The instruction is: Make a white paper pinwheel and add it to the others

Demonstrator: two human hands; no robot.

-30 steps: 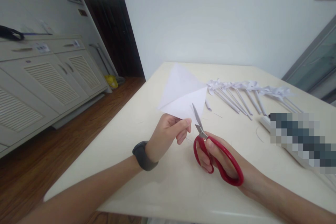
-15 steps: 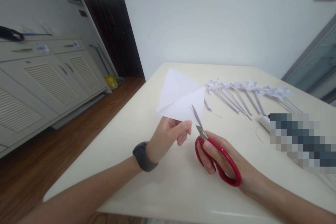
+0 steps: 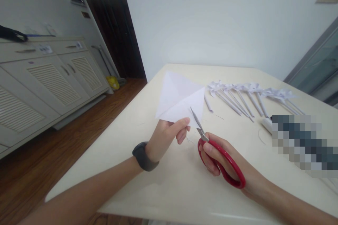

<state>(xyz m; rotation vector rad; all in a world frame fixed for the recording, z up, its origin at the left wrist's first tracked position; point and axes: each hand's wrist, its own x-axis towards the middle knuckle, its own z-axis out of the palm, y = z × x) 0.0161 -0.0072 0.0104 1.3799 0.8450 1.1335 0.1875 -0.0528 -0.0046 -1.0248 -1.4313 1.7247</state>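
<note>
We see the left hand pinching the near corner of a folded sheet of white paper, thumb on top and fingers underneath, so the sheet stands up off the worktop and fans away from us. Its fold line runs from the pinched corner up toward the far right corner.

The right hand is closed through the red loops of a pair of scissors, thumb in one loop and fingers in the other. The blades point up and to the left, away from us, and we judge them nearly closed, their tips lying on the paper's lower right edge just beside the left fingertips. So the paper lies straight ahead of the blades, and the scissors' long axis runs roughly along the direction of that fold line rather than across it.

The right hand is the one nearest the cutting edge; the left only steadies the sheet.

Farther right on the worktop lies a row of white paper pinwheels on sticks, well apart from both hands. A dark watch sits on the left wrist.
</note>
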